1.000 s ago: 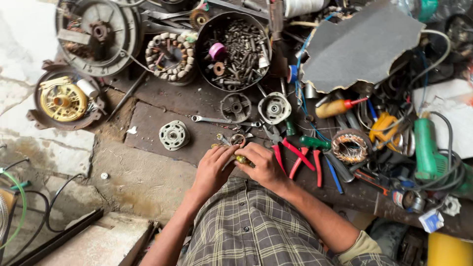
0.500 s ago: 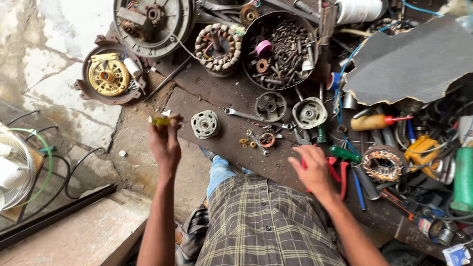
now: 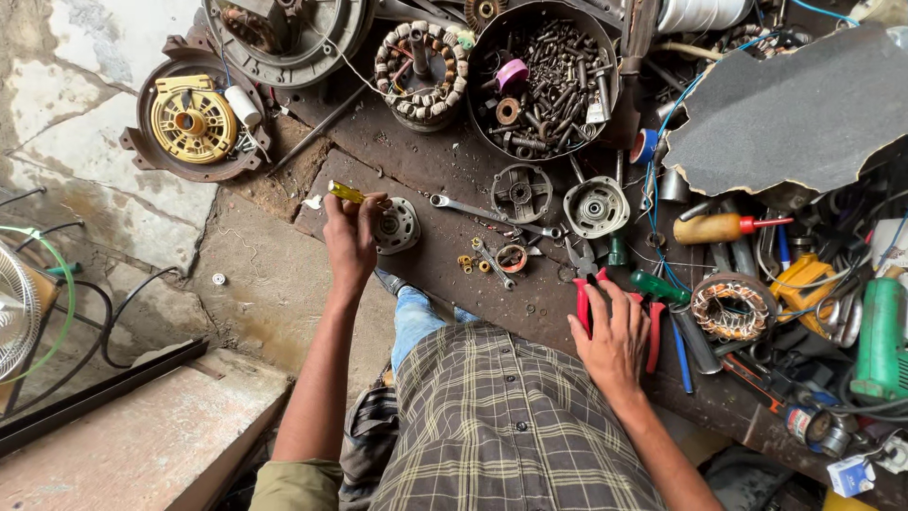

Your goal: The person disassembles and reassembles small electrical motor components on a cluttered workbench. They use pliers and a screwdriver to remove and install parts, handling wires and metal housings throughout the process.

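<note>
Two hands at work over a crowded bench. Left hand [image 3: 350, 237] is raised, fingers pinched on a small yellow-handled tool [image 3: 346, 192], just beside a round metal end cap [image 3: 395, 225]. Right hand [image 3: 615, 336] lies flat and open, fingers spread across the red-handled pliers [image 3: 584, 284]. Between them: a spanner [image 3: 473, 210], loose brass bits, a bearing housing [image 3: 596, 206]. Behind sit a bowl of bolts [image 3: 544, 76], a copper-wound stator [image 3: 421, 64] and a yellow rotor [image 3: 194, 123]. Right of the pliers, a green-handled tool [image 3: 659, 287] and a small copper winding [image 3: 733, 308] crowd in.
</note>
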